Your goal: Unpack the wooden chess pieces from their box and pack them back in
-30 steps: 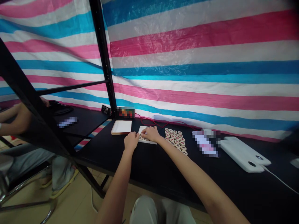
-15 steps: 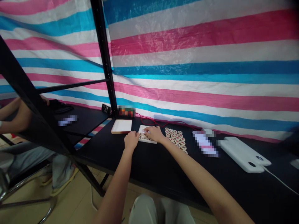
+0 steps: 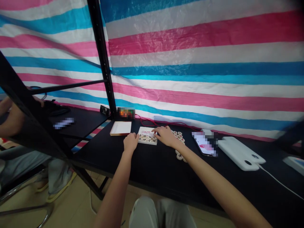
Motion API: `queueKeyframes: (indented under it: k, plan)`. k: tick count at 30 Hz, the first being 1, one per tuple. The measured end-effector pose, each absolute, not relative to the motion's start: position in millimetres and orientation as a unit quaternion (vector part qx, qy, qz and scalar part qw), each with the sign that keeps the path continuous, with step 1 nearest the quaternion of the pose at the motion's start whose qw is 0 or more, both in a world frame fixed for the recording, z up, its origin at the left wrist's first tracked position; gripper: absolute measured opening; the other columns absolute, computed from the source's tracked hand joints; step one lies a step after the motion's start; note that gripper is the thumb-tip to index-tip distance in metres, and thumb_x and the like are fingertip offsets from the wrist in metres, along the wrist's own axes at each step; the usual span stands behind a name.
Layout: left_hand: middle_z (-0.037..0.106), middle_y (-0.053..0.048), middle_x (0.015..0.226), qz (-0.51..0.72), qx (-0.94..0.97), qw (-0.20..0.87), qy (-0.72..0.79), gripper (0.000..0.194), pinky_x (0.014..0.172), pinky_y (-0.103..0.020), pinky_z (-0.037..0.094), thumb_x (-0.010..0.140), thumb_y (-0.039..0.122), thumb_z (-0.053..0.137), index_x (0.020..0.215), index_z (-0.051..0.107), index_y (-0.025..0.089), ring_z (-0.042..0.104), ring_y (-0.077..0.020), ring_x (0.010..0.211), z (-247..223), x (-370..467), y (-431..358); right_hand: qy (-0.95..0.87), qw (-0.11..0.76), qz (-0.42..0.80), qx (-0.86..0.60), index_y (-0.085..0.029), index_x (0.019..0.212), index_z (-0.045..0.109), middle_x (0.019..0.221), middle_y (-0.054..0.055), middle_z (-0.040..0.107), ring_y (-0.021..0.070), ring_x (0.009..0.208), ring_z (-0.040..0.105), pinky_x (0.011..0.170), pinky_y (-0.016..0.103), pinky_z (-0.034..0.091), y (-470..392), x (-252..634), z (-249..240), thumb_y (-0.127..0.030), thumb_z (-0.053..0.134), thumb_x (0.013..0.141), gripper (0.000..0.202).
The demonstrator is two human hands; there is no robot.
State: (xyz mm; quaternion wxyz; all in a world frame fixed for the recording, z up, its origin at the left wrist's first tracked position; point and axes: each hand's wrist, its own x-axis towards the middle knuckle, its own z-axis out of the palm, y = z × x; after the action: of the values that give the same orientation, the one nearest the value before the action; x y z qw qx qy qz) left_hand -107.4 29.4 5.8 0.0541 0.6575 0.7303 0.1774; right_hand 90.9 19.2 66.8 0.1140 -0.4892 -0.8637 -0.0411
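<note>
A shallow white box (image 3: 147, 143) with round, marked game pieces (image 3: 146, 138) in it stands on the black table. At the box's left edge, my left hand (image 3: 130, 142) is closed, its fingers gripping the rim. My right hand (image 3: 165, 135) reaches over from the right, fingers apart, their tips at the box's right edge; nothing shows between them. More round pieces (image 3: 179, 156) lie on the table right of the box, partly hidden by my right hand and forearm. An open, shallow lid (image 3: 121, 128) lies left of the box, white inside.
Right of the pieces lie a phone (image 3: 203, 143) and a white device (image 3: 238, 153) with a cable. A blurred coloured object (image 3: 125, 113) and red cable are at the back. Black frame posts (image 3: 104, 60) stand at left; beyond them a person's arm (image 3: 11, 117) shows.
My right hand has drawn back rightward from over the box to its edge, uncovering the pieces inside. It now covers more of the loose pieces. The whole view has shifted slightly.
</note>
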Motion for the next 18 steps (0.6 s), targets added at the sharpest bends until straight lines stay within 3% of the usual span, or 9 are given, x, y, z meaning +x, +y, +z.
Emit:
queueKeyframes:
  k: [5,9,13,18]
  plan:
    - [0.062,-0.007,0.085,0.180,0.660,0.049,0.728,0.039,0.065,-0.027,0.038,0.083,0.045,0.028,0.078,0.057,0.020,0.057,-0.0200,0.080,5.1,-108.4,30.2,-0.875,0.076,0.081,-0.471,-0.024,0.091,0.060,0.093,0.002,0.062,0.0166,0.086,0.053,0.076,0.029,0.032,-36.5,164.5,78.2,-0.033,0.045,0.081,0.020]
    - [0.062,-0.008,0.084,0.171,0.660,0.055,0.729,0.039,0.065,-0.027,0.038,0.082,0.046,0.029,0.076,0.058,0.019,0.057,-0.0203,0.079,5.0,-108.0,31.8,-0.853,0.046,0.125,-0.505,-0.024,0.094,0.060,0.097,0.004,0.058,0.0185,0.090,0.051,0.078,0.030,0.035,-79.5,211.3,70.0,-0.036,0.050,0.077,0.024]
    - [0.062,-0.008,0.086,0.170,0.661,0.049,0.729,0.040,0.066,-0.025,0.038,0.082,0.045,0.029,0.078,0.058,0.019,0.057,-0.0193,0.080,5.5,-106.9,30.7,-0.836,0.055,0.074,-0.541,-0.027,0.099,0.056,0.103,0.005,0.054,0.0197,0.095,0.049,0.079,0.033,0.035,-94.4,224.0,56.6,-0.041,0.049,0.077,0.028]
    - [0.062,-0.007,0.084,0.181,0.664,0.036,0.724,0.039,0.064,-0.026,0.038,0.083,0.044,0.028,0.076,0.058,0.020,0.057,-0.0194,0.078,3.3,-108.0,28.6,-0.815,0.081,-0.045,-0.572,-0.026,0.097,0.054,0.097,0.004,0.056,0.0204,0.090,0.050,0.074,0.034,0.032,-91.6,211.9,44.2,-0.043,0.045,0.080,0.025]
